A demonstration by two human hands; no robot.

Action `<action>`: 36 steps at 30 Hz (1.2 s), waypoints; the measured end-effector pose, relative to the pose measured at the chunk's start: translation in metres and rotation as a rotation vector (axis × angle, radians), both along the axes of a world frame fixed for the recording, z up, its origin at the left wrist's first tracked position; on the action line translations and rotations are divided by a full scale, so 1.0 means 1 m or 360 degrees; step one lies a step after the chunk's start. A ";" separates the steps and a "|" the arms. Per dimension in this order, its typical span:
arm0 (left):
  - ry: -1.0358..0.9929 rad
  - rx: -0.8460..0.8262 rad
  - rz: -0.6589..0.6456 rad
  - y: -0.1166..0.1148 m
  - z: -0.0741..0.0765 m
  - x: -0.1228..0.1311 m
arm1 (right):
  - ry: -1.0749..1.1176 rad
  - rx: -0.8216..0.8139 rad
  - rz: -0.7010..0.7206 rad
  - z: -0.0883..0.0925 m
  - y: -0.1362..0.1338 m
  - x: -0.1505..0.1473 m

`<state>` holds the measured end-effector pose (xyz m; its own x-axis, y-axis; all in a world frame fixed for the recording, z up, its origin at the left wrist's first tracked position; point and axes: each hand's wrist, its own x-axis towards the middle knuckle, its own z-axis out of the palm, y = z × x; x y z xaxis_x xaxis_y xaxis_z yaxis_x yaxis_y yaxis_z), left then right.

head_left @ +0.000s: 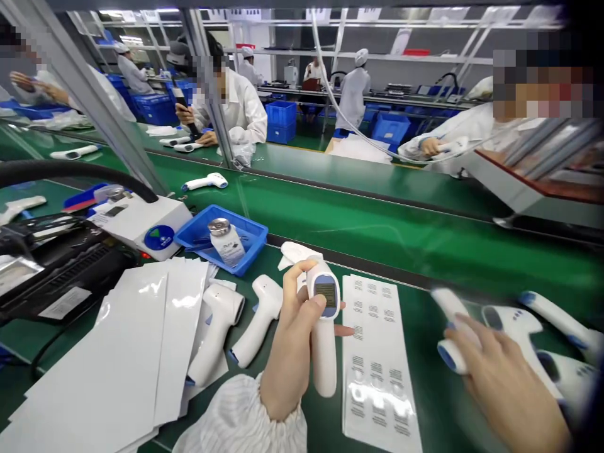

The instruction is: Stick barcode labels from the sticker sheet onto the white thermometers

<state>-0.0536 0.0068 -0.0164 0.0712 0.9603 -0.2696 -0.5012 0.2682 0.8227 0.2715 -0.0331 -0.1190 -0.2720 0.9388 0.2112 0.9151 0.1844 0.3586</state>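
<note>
My left hand (284, 355) is closed around a white infrared thermometer (324, 362), held upright over the bench. The thumb lies on its blue-framed display, which shows dark lines. At the right, my right hand (512, 374), blurred by motion, has its fingers over another white infrared thermometer (447, 302) with a blue end. Beside that hand lie more thermometers (514, 324), partly cut off by the dark frame edge. A sheet of printed labels (377, 340) sits between my hands. Two more thermometers (214, 327) (258, 321) rest left of my left hand.
White sheets (117, 352) are stacked at the left. Behind them are a blue tray (257, 248) holding a metal-capped bottle (226, 242) and a white box-shaped device (155, 220). A green conveyor belt (377, 220) runs across, carrying a thermometer (205, 182). Co-workers sit beyond it.
</note>
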 end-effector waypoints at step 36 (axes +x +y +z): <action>0.0083 0.0005 -0.0513 -0.026 0.004 0.058 | 0.2499 0.0040 0.0233 0.116 0.013 -0.132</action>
<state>0.0040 -0.0191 -0.0127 0.3578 0.8915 -0.2778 -0.3481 0.4034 0.8462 0.1399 -0.0205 -0.0028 0.1399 0.9172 0.3730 0.3376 0.3099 -0.8888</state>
